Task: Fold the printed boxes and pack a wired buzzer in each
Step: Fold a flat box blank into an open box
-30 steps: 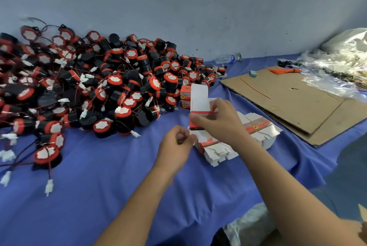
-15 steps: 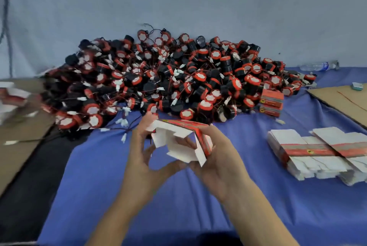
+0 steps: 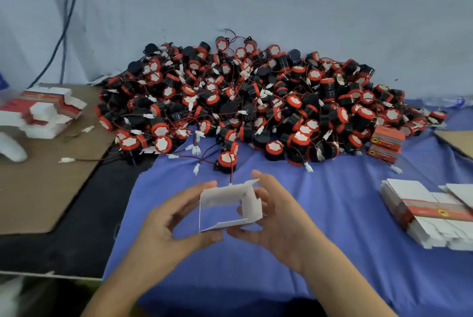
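Both my hands hold one printed box [image 3: 227, 204] over the blue cloth [image 3: 332, 240], its white inside and open mouth facing me. My left hand [image 3: 174, 222] pinches its left side between forefinger and thumb. My right hand [image 3: 276, 219] grips the right side, where a white flap is bent inward. A big heap of black and red wired buzzers [image 3: 256, 102] lies behind, against the wall. One buzzer [image 3: 226, 160] sits apart, just beyond the box. A stack of flat unfolded boxes [image 3: 430, 214] lies at the right.
Two closed red boxes [image 3: 386, 142] are stacked at the heap's right edge. On the left, a brown cardboard sheet [image 3: 38, 188] carries more flat boxes [image 3: 48, 112]. Another cardboard sheet [image 3: 458, 141] shows at the far right. Cables hang down the wall at the upper left.
I lifted one flat box off the right stack and brought it to the middle. It has opened from flat into a hollow sleeve, turned with its white inside toward me. My view swung left.
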Demonstrator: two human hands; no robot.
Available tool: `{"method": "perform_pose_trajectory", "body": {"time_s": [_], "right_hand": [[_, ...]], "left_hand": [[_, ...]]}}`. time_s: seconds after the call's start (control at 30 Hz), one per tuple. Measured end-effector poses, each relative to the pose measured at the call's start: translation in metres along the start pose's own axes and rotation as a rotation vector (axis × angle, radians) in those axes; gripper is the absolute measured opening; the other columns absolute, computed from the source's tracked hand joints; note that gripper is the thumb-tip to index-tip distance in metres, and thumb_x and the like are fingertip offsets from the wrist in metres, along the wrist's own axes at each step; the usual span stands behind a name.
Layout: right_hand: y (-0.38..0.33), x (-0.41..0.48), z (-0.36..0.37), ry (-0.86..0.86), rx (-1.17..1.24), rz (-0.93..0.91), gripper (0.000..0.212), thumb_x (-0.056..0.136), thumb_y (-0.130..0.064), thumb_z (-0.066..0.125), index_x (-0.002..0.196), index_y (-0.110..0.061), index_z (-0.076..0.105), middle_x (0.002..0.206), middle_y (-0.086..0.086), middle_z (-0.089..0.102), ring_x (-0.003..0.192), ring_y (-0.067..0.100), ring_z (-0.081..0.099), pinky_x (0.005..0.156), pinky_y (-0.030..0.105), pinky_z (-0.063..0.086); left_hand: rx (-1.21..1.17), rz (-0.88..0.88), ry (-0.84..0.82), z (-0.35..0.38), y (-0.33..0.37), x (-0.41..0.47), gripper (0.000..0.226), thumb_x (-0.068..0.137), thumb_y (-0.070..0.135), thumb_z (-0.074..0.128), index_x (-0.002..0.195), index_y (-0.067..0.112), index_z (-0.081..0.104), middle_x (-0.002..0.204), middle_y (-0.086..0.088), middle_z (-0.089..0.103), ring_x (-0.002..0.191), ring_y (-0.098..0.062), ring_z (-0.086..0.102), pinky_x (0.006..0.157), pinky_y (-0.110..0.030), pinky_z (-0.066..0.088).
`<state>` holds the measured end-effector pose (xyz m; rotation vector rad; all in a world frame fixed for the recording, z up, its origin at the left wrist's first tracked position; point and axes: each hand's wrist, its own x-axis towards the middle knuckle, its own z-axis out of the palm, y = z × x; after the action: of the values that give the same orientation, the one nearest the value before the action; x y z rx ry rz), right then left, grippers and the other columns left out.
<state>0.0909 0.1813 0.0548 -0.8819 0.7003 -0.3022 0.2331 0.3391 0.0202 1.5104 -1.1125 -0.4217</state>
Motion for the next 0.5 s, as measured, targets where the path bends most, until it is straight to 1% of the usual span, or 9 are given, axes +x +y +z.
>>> {"method": "perform_pose_trajectory", "body": {"time_s": [0.1,0.2,0.27,0.33,0.37,0.4,0.43,0.5], "right_hand": [[0.003,0.0041,-0.0021,-0.048,-0.006,0.067,0.056,0.06,-0.04,0.091,0.1,-0.003,0.078,0.11,0.015,0.057,0.112,0.03,0.061,0.079,0.052,0.061],[0.0046,0.0045,-0.0035,-0.118,-0.112,0.092,0.053,0.061,-0.031,0.085,0.106,-0.004,0.079,0.114,0.015,0.051,0.115,0.03,0.059,0.079,0.05,0.061],[0.0046,0.0054,-0.0045,-0.127,-0.189,0.076,0.046,0.065,-0.025,0.077,0.108,-0.009,0.079,0.111,0.014,0.055,0.109,0.029,0.062,0.079,0.048,0.061],[0.0045,0.0072,-0.0053,-0.114,-0.244,0.042,0.04,0.071,-0.018,0.068,0.108,-0.011,0.079,0.097,0.008,0.069,0.095,0.025,0.069,0.078,0.046,0.061],[0.0049,0.0076,-0.0055,-0.1,-0.281,0.027,0.037,0.075,-0.016,0.065,0.109,-0.013,0.079,0.09,0.005,0.073,0.09,0.023,0.071,0.078,0.045,0.062],[0.0052,0.0079,-0.0056,-0.083,-0.323,0.018,0.033,0.081,-0.013,0.062,0.109,-0.013,0.078,0.089,0.004,0.074,0.088,0.024,0.072,0.078,0.045,0.062],[0.005,0.0077,-0.0053,-0.068,-0.365,0.012,0.03,0.087,-0.009,0.058,0.11,-0.014,0.077,0.093,0.005,0.075,0.09,0.026,0.073,0.078,0.045,0.062],[0.0038,0.0073,-0.0057,-0.056,-0.433,0.014,0.031,0.095,-0.005,0.051,0.113,-0.013,0.075,0.11,0.012,0.074,0.099,0.033,0.073,0.078,0.043,0.062]], "left_hand": [[0.022,-0.025,-0.017,-0.007,0.001,-0.0018,0.072,0.065,0.026,0.09,0.128,0.051,0.064,0.136,0.018,0.064,0.133,-0.005,0.055,0.111,-0.025,0.042],[0.026,-0.052,-0.024,-0.0102,0.0001,-0.0023,0.073,0.065,0.026,0.09,0.128,0.052,0.063,0.136,0.019,0.064,0.133,-0.002,0.054,0.111,-0.022,0.041],[0.034,-0.067,-0.06,-0.0106,-0.0021,-0.0031,0.073,0.068,0.027,0.088,0.13,0.054,0.061,0.137,0.021,0.063,0.134,0.0,0.052,0.11,-0.02,0.041],[0.039,-0.086,-0.103,-0.0099,-0.0044,-0.0034,0.072,0.072,0.03,0.086,0.132,0.057,0.058,0.139,0.024,0.06,0.135,0.001,0.05,0.11,-0.019,0.042],[0.04,-0.097,-0.123,-0.0087,-0.0047,-0.0037,0.071,0.073,0.034,0.084,0.133,0.058,0.056,0.14,0.025,0.059,0.135,0.001,0.05,0.109,-0.02,0.043],[0.038,-0.103,-0.135,-0.0073,-0.0052,-0.0039,0.07,0.075,0.036,0.083,0.134,0.058,0.055,0.141,0.025,0.058,0.136,0.001,0.05,0.109,-0.021,0.043],[0.038,-0.104,-0.138,-0.0059,-0.0057,-0.0043,0.069,0.075,0.038,0.083,0.135,0.058,0.055,0.141,0.024,0.058,0.136,-0.001,0.05,0.109,-0.022,0.044],[0.05,-0.103,-0.131,-0.0034,-0.0067,-0.0049,0.068,0.077,0.041,0.082,0.136,0.058,0.054,0.142,0.024,0.057,0.137,-0.002,0.049,0.11,-0.023,0.045]]}}
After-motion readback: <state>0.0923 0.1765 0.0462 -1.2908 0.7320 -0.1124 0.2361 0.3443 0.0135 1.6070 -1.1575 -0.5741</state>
